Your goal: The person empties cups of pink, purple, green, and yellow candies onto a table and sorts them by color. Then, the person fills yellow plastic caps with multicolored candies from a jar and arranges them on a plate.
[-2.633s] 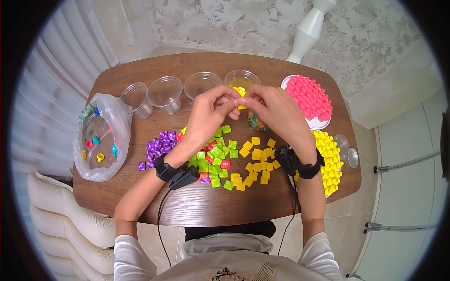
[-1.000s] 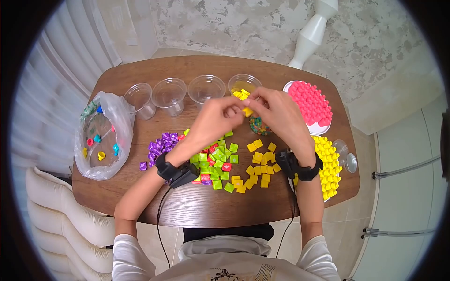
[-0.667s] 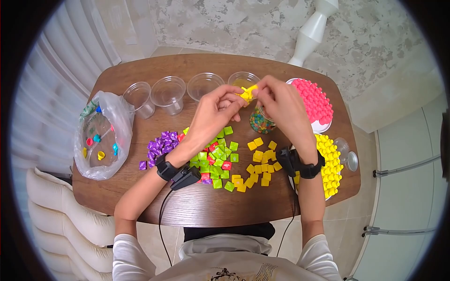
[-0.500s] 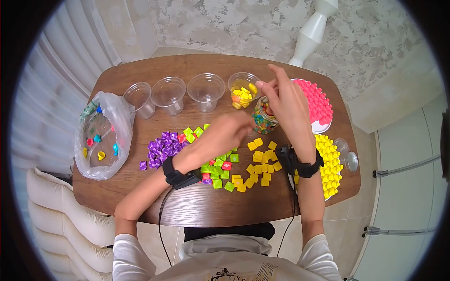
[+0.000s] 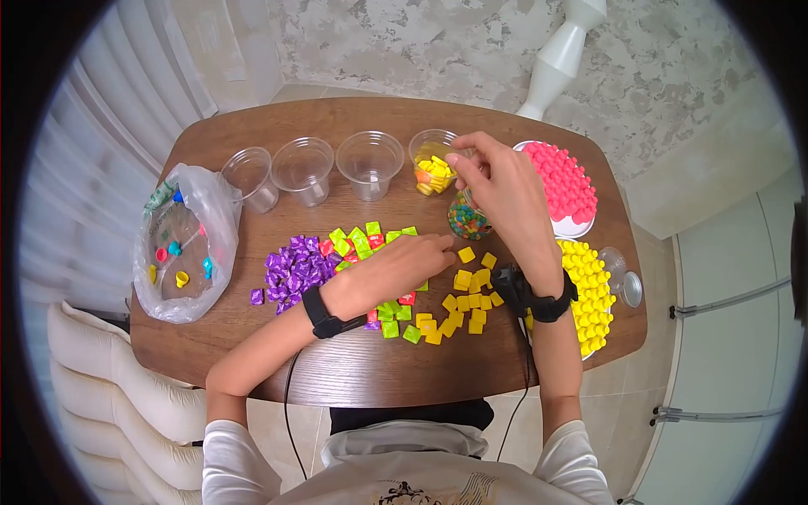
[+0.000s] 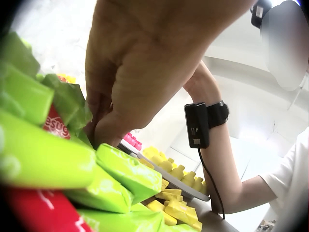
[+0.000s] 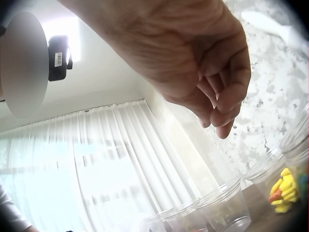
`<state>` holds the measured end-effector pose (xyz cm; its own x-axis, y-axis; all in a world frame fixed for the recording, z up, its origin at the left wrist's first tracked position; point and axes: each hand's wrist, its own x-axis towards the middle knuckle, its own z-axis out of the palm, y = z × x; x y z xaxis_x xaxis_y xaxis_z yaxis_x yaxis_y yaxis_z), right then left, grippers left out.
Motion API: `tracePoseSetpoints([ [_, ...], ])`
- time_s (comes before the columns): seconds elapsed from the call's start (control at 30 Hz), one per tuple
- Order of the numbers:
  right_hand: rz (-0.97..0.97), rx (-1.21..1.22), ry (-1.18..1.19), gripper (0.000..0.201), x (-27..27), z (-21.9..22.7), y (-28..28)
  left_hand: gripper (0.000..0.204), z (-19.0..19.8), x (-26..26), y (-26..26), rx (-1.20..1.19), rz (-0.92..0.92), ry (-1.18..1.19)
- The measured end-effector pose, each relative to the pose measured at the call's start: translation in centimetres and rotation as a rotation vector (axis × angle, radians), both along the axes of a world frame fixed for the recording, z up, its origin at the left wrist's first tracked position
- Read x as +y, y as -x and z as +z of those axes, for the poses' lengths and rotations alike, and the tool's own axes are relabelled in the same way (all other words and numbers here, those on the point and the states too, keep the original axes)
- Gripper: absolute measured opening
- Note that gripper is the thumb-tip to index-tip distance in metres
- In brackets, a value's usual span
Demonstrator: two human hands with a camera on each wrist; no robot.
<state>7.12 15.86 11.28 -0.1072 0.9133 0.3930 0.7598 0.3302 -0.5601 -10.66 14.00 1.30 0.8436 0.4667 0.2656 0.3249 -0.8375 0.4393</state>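
By the cup [image 5: 419, 154], the right hand [image 5: 502, 181] hangs loosely curled. Nearer the person, the left hand [image 5: 396, 268] has dropped, grip unclear.

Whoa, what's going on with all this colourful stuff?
Someone's left hand is down by the green squares, its fingertips near the yellow squares; I can't tell if it's gripping one. The right hand is beside a clear cup with yellow pieces inside, and nothing shows in its grasp.
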Motion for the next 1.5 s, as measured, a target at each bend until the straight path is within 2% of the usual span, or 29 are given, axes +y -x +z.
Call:
tracePoseSetpoints([
  [0.03,0.01,-0.002,0.013,0.027,0.0,0.0,0.0,0.015,0.5,0.1,0.0,0.0,0.002,-0.001],
  [0.1,0.021,-0.004,0.025,0.027,-0.1,0.2,-0.1,0.02,1.4,0.3,-0.3,-0.15,0.076,0.232],
  [0.13,0.037,-0.016,0.089,0.027,-0.2,0.5,-0.2,0.02,2.0,0.5,-0.4,-0.15,0.076,0.231],
  [0.2,0.049,-0.027,0.154,0.028,-0.5,0.8,-0.3,0.031,3.2,1.0,-0.6,-0.395,0.331,0.411],
  [0.23,0.08,-0.065,0.181,0.029,-0.6,0.9,-0.3,0.031,3.7,1.2,-0.5,-0.394,0.329,0.412],
  [0.3,0.113,-0.102,0.208,0.03,-0.6,0.8,-0.3,0.041,4.3,1.6,-0.1,-0.75,0.342,0.666],
  [0.37,0.171,-0.082,0.213,0.032,-0.4,0.2,-0.4,0.042,4.3,1.7,0.0,-0.814,0.309,0.674],
  [0.5,0.168,-0.027,0.264,0.033,-0.5,0.8,-0.5,0.047,4.0,1.3,-0.3,-0.893,0.317,0.673],
  [0.57,0.174,0.044,0.394,0.032,-0.5,1.0,-0.7,0.049,4.2,1.1,-0.4,-0.89,0.311,0.656],
  [0.63,0.196,0.08,0.422,0.031,-0.4,1.1,-0.9,0.051,4.5,1.0,-0.2,-0.835,0.374,0.493],
  [0.67,0.22,0.116,0.45,0.029,-0.3,1.2,-1.0,0.051,4.6,0.9,-0.4,-0.834,0.373,0.493],
  [0.77,0.147,0.173,0.334,0.024,0.0,1.2,-1.0,0.049,4.7,0.8,-0.6,-0.874,0.433,0.436],
  [0.8,0.148,0.173,0.335,0.024,0.1,0.9,-1.0,0.044,4.6,0.9,-0.5,-0.792,0.49,0.4],
  [0.87,-0.02,0.113,-0.025,0.028,0.6,-0.4,-1.0,0.039,4.0,1.2,-0.1,-0.709,0.545,0.364],
  [0.93,-0.02,0.095,-0.027,0.033,0.8,-0.8,-1.0,0.029,3.1,1.7,0.4,-0.261,0.299,0.37],
  [0.97,-0.018,0.076,-0.029,0.038,0.9,-0.8,-1.0,0.029,2.8,1.5,0.3,-0.261,0.299,0.37],
  [1.03,-0.01,0.073,-0.003,0.037,0.6,-0.4,-0.7,0.026,2.5,0.2,-0.1,-0.025,-0.028,0.4],
  [1.07,-0.002,0.072,0.022,0.036,0.4,-0.1,-0.6,0.026,2.7,-0.6,-0.3,-0.025,-0.027,0.401],
  [1.13,-0.003,0.063,0.04,0.034,0.2,0.2,-0.4,0.032,3.2,-2.0,-0.5,0.156,-0.159,0.353],
  [1.17,-0.004,0.055,0.058,0.033,0.1,0.2,-0.4,0.032,2.8,-2.5,-0.6,0.156,-0.16,0.354],
  [1.23,0.002,0.045,0.048,0.032,0.0,0.1,-0.3,0.033,1.9,-2.8,-0.8,0.208,-0.153,0.157],
  [1.37,0.027,0.021,0.048,0.029,-0.1,0.2,-0.2,0.035,1.3,-2.6,-0.9,0.171,-0.176,0.158],
  [1.47,0.036,0.016,0.053,0.028,-0.2,0.3,-0.2,0.03,1.3,-2.5,-1.0,0.157,-0.173,0.079],
  [1.5,0.037,0.015,0.052,0.028,-0.2,0.3,-0.3,0.026,1.6,-2.3,-1.1,0.232,-0.155,0.055],
])
